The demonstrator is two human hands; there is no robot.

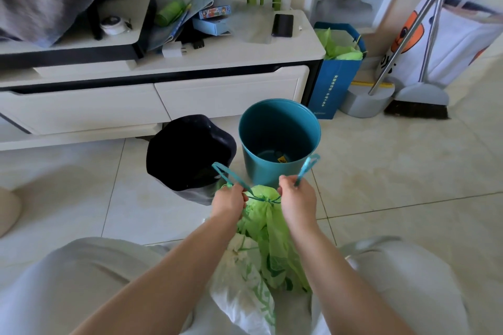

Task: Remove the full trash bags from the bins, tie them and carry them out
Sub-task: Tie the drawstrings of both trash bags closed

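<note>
A full green trash bag (pixel 272 242) sits on the floor between my knees, its neck gathered by a teal drawstring (pixel 265 200) that is knotted at the top. My left hand (pixel 230 202) grips the left loop of the drawstring and my right hand (pixel 296 198) grips the right loop, both held apart and taut. Just beyond the bag stands a teal bin (pixel 280 141) with no liner and a small scrap at its bottom. To its left is a second bin lined with a black bag (pixel 187 155).
A white low cabinet (pixel 163 95) runs along the wall, with a phone (pixel 283 25) and boxes on top. To the right stand a blue paper bag (pixel 333 81) holding green bags, a dustpan (pixel 364 100) and a broom (pixel 419 106). The floor is pale tile.
</note>
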